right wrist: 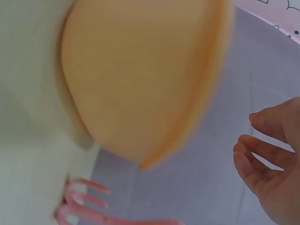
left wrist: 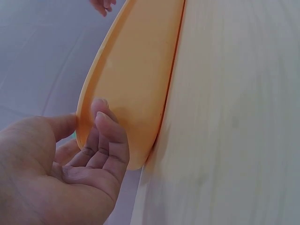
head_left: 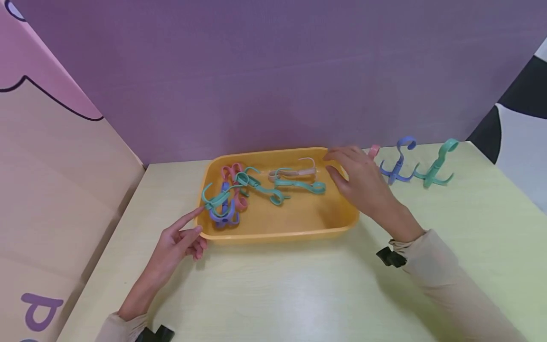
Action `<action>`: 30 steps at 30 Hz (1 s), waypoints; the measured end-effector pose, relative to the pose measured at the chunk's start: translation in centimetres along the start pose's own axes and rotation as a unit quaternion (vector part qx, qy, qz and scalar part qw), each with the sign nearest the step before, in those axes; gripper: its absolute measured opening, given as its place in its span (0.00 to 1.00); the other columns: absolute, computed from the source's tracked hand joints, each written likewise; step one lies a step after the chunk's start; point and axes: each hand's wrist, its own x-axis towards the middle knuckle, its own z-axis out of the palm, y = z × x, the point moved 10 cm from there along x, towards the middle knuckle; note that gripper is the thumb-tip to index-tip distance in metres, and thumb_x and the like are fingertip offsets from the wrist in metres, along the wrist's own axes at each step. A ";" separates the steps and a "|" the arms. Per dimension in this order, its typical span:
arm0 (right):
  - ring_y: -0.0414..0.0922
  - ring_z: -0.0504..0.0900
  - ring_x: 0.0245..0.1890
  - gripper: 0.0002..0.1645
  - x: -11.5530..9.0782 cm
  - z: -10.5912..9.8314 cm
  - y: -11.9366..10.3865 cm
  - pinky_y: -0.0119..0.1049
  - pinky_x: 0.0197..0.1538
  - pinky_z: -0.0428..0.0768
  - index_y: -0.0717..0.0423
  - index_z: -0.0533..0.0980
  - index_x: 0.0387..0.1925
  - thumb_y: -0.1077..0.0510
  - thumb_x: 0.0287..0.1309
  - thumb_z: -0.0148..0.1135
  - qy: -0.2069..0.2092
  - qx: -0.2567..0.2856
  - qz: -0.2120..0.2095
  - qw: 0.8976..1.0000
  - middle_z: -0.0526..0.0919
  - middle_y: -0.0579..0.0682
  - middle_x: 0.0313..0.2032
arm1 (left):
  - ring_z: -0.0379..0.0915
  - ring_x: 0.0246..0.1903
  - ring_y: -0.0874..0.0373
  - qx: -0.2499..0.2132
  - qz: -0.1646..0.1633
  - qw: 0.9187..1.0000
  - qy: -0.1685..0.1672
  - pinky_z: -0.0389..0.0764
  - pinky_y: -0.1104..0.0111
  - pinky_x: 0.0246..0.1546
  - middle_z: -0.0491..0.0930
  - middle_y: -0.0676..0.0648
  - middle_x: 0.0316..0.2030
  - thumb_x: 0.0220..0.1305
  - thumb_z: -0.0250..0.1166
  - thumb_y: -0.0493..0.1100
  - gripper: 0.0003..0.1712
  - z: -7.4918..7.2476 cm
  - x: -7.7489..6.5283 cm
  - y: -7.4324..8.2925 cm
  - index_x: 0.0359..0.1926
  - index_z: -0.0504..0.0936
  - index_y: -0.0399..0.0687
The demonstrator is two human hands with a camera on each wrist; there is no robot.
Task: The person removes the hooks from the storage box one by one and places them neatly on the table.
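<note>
Plastic multi-prong hanging hooks lie in a yellow tray [head_left: 307,232]: several green hooks [head_left: 301,185], a pink hook [head_left: 241,203], a purple hook [head_left: 222,221] and a pale pink hook [head_left: 302,172]. At the tray's front left corner, my left hand [head_left: 175,240] touches the rim with its index finger straight; its other fingers bend loosely beside the outer wall. My right hand [head_left: 363,178] hovers by the tray's right end, fingers slightly bent, apart from the rim and holding nothing in the right wrist view. Behind it a pink hook [right wrist: 89,211] is partly hidden in the head view.
Right of the tray, a purple hook [head_left: 397,164] and a green hook [head_left: 436,166] stand on their prongs on the pale wooden table [head_left: 290,294]. A purple panel [head_left: 290,80] rises behind the tray, and a printed panel [head_left: 55,190] borders the left side.
</note>
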 end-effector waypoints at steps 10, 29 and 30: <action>0.58 0.78 0.52 0.15 -1.9 6.6 2.5 0.51 0.49 0.81 0.61 0.80 0.48 0.66 0.58 0.69 -0.141 -0.027 0.049 0.988 0.84 0.57 0.49 | 0.76 0.21 0.55 -0.001 -0.007 1.000 0.009 0.81 0.68 0.25 0.83 0.45 0.27 0.76 0.55 0.42 0.29 -0.2 0.0 0.0 0.74 0.62 0.47; 0.51 0.78 0.31 0.19 -3.4 9.0 3.5 0.38 0.26 0.75 0.58 0.83 0.48 0.70 0.54 0.66 -0.231 -0.062 0.071 0.968 0.85 0.52 0.34 | 0.76 0.21 0.54 -0.001 -0.007 1.000 0.007 0.81 0.68 0.25 0.83 0.45 0.27 0.77 0.55 0.42 0.29 -0.1 -0.1 0.1 0.74 0.62 0.47; 0.50 0.78 0.30 0.18 -3.4 9.1 3.5 0.37 0.26 0.75 0.58 0.84 0.48 0.69 0.54 0.67 -0.232 -0.062 0.071 0.968 0.86 0.52 0.33 | 0.76 0.21 0.54 -0.001 -0.008 1.000 0.008 0.81 0.68 0.25 0.83 0.45 0.27 0.77 0.55 0.42 0.29 -0.1 -0.1 0.0 0.74 0.62 0.47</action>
